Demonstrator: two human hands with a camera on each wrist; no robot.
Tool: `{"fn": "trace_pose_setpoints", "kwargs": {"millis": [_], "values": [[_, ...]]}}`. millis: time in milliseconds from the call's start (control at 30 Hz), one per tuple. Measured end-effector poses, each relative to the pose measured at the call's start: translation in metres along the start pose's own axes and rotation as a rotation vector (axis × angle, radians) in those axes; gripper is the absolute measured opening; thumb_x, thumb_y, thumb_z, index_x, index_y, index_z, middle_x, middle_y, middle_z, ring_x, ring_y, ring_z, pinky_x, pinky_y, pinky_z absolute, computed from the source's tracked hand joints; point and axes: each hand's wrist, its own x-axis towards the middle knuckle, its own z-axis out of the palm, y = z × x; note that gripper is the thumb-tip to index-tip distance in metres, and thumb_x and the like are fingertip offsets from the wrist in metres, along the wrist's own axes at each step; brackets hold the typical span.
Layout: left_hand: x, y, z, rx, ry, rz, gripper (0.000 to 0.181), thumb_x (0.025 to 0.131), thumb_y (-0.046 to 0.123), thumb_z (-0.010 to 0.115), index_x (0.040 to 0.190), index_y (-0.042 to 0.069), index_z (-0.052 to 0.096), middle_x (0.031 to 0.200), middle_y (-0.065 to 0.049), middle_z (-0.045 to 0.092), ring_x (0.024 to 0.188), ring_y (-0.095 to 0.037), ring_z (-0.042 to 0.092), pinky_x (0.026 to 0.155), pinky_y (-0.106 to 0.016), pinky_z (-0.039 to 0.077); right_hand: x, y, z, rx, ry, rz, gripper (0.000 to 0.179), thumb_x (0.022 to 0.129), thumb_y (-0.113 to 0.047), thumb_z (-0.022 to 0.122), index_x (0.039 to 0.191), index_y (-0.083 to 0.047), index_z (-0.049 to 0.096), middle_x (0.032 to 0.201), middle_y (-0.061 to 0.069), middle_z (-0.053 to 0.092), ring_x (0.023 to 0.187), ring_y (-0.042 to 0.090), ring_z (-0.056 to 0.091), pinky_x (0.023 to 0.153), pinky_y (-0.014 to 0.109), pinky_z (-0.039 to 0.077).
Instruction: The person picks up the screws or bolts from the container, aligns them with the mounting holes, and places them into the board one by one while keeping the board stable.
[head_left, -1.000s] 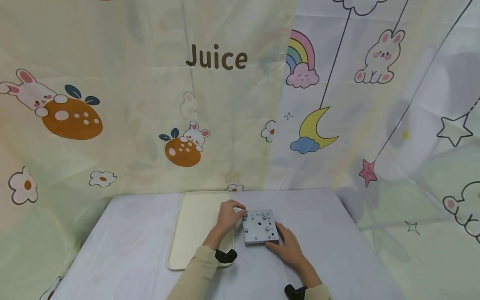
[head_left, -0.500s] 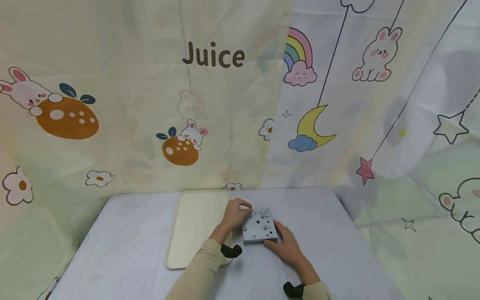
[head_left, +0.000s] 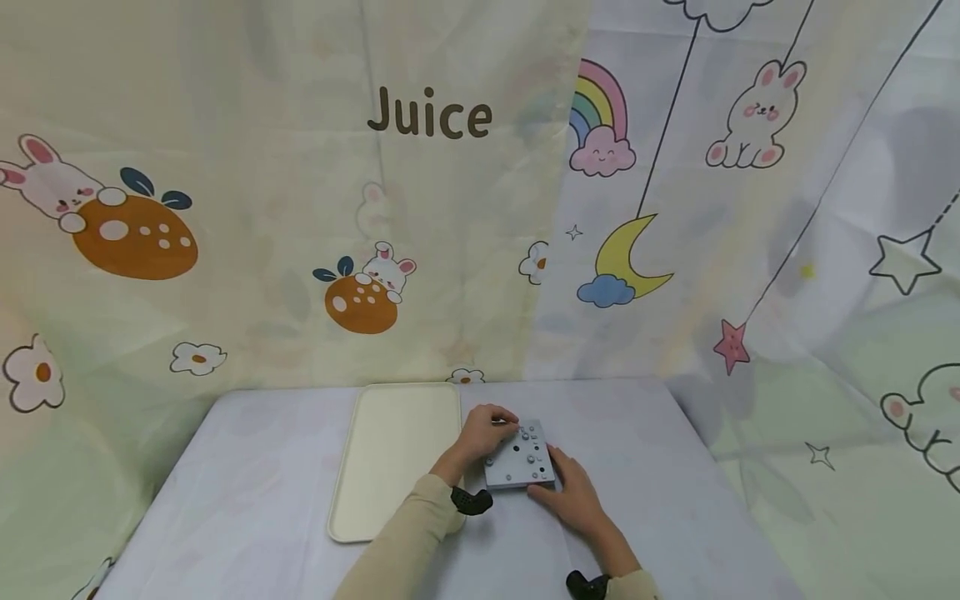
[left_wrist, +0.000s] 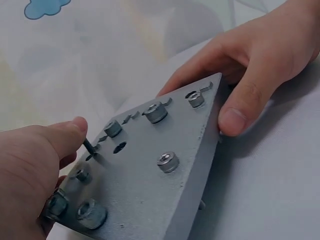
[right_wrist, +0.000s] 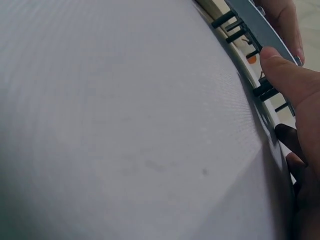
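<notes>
A grey metal plate (head_left: 519, 458) is held raised over the white-covered table, tilted, with several socket-head screws (left_wrist: 155, 113) set in its face. Threaded screw shanks (right_wrist: 222, 20) stick out from its underside in the right wrist view. My right hand (head_left: 573, 496) grips the plate's near right corner, thumb along the front edge and fingers behind. At the plate's far left part, my left hand (head_left: 483, 435) pinches a thin dark screw (left_wrist: 89, 146) between thumb and fingers, its end at a small hole. The screw's top is hidden by the fingertips.
A cream rectangular tray (head_left: 397, 467) lies left of the plate, partly under my left forearm. The white table (head_left: 645, 467) runs back to a printed cloth curtain (head_left: 450, 208). A black strap device (head_left: 471, 501) sits on my left wrist, another on my right.
My left hand has moved to the right along the plate's far edge, from its far left corner to farther in. The right hand keeps its grip on the plate.
</notes>
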Motion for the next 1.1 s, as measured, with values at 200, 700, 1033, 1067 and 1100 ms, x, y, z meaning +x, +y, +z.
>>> {"fn": "trace_pose_setpoints", "kwargs": {"millis": [200,700,1033,1067,1100], "values": [[-0.007,-0.003,0.010,-0.023,0.018,-0.002,0.012,0.090,0.022,0.071,0.100,0.015,0.075,0.098,0.009,0.067,0.095,-0.010,0.058,0.087,-0.035,0.045,-0.007,0.003,0.003,-0.016,-0.001,0.045,0.093,0.074,-0.059,0.075,0.148,-0.017,0.039,0.148,0.005,0.043,0.136,0.031,0.036,0.109,0.053,0.026],[-0.009,-0.011,0.009,-0.023,0.026,-0.003,0.013,0.091,0.022,0.070,0.101,0.014,0.074,0.102,0.007,0.065,0.100,-0.013,0.057,0.090,-0.040,0.044,-0.008,0.002,0.004,-0.001,0.001,0.043,0.095,0.073,-0.062,0.075,0.148,-0.016,0.039,0.148,0.005,0.043,0.136,0.030,0.036,0.109,0.053,0.026],[-0.008,-0.007,0.004,-0.027,0.022,-0.018,0.014,0.091,0.022,0.069,0.101,0.012,0.074,0.101,0.007,0.065,0.099,-0.014,0.056,0.090,-0.040,0.043,-0.002,0.002,0.003,-0.016,-0.001,0.043,0.095,0.073,-0.061,0.075,0.148,-0.016,0.039,0.147,0.006,0.044,0.135,0.032,0.037,0.108,0.054,0.027],[-0.008,-0.007,0.004,-0.026,0.023,-0.016,0.013,0.092,0.022,0.069,0.100,0.013,0.074,0.102,0.006,0.065,0.101,-0.015,0.056,0.091,-0.041,0.043,-0.001,0.002,0.003,-0.017,0.001,0.044,0.095,0.073,-0.062,0.075,0.148,-0.016,0.039,0.148,0.005,0.044,0.135,0.032,0.037,0.108,0.054,0.027],[-0.007,-0.007,0.004,-0.026,0.028,-0.016,0.013,0.092,0.022,0.069,0.100,0.014,0.074,0.102,0.006,0.065,0.102,-0.015,0.056,0.091,-0.042,0.043,0.000,0.001,0.003,-0.019,0.003,0.042,0.095,0.073,-0.062,0.074,0.148,-0.016,0.039,0.148,0.005,0.043,0.135,0.032,0.037,0.108,0.054,0.027]]}}
